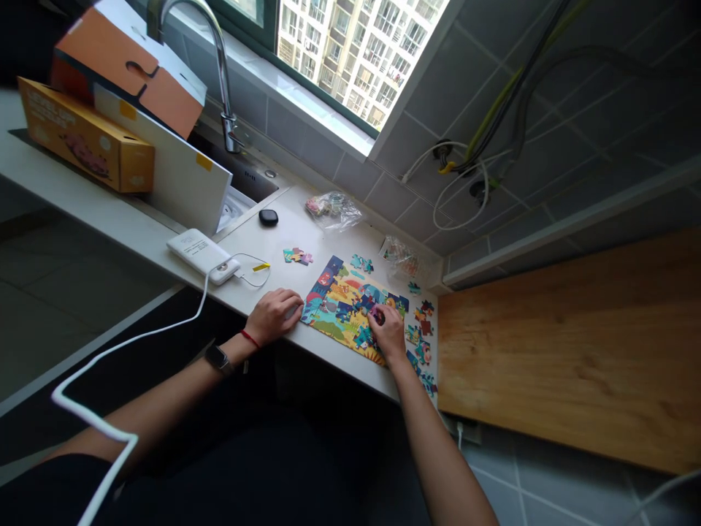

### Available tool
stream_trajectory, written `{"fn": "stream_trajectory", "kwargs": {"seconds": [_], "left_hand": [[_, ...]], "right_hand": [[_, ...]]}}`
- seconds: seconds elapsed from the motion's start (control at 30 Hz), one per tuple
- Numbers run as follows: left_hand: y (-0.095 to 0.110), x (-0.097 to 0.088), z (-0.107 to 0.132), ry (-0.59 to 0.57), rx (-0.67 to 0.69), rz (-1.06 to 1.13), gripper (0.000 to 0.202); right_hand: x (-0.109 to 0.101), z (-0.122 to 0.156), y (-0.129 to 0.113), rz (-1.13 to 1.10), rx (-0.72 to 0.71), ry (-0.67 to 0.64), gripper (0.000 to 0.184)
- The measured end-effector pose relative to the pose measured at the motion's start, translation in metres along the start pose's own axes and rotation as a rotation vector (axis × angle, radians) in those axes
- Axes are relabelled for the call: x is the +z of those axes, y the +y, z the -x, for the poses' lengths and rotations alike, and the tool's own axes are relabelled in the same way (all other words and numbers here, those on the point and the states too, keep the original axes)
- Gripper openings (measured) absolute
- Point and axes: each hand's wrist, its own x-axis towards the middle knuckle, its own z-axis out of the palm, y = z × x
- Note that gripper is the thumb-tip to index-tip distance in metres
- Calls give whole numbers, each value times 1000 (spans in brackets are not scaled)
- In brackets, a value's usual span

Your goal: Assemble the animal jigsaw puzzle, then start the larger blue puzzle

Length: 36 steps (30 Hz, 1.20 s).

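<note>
While both hands rest on the white countertop (164, 237), the colourful jigsaw puzzle (350, 310) serves as the reference for everything listed. Left hand (272, 315): lying loosely curled at the puzzle's left edge, fingertips touching or just meeting its border, holding nothing that can be made out; a red string and a dark watch (217, 358) sit on that wrist. Right hand (390, 332): set on the puzzle's right portion, fingers bent down and pressed on a piece there; whether it pinches the piece or only presses it cannot be told. Loose puzzle pieces (421, 340): scattered just right of the puzzle, toward the wooden board (569, 343), which lies well to the right. Small cluster of joined pieces (298, 256): just beyond the puzzle's upper left corner. Two clear plastic bags (333, 208) holding pieces: behind the puzzle, near the tiled wall. Small black oval object (268, 217): behind and left of the puzzle. White power bank (202, 255) with white cable: left of the puzzle. Orange cardboard boxes (87, 135) and faucet (219, 66): far left, by the sink.
</note>
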Motion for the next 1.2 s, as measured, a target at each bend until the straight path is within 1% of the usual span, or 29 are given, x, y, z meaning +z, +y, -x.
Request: {"fn": "stream_trajectory", "kwargs": {"seconds": [0.17,0.3,0.37,0.43,0.53,0.63,0.73,0.83,0.9,1.0,1.2], "left_hand": [[0,0,1,-16,-18,0,21],[-1,2,3,28,-22,27,22],[-1,3,3,44,-20,25,22],[-1,3,3,48,-20,14,22],[-2,4,3,38,-15,-3,22],[-3,4,3,24,0,-15,21],[-4,4,3,7,6,-21,20],[-2,2,3,-13,-3,-16,18],[0,1,3,-23,-9,-13,17],[4,-1,2,-29,9,-33,16],[9,-3,0,-18,78,-115,14]], "right_hand": [[-20,3,8,51,-9,34,35],[-39,7,15,93,-27,81,38],[-46,9,15,105,-43,106,38],[-48,11,10,93,-74,121,38],[-38,16,-7,11,-148,118,36],[-16,27,-34,-35,-175,101,34],[7,43,-62,-72,-176,89,29],[18,64,-82,-125,-202,78,29],[21,75,-86,-136,-213,91,31],[23,83,-84,-101,-167,120,33],[28,76,-84,-106,-96,187,30]]}}
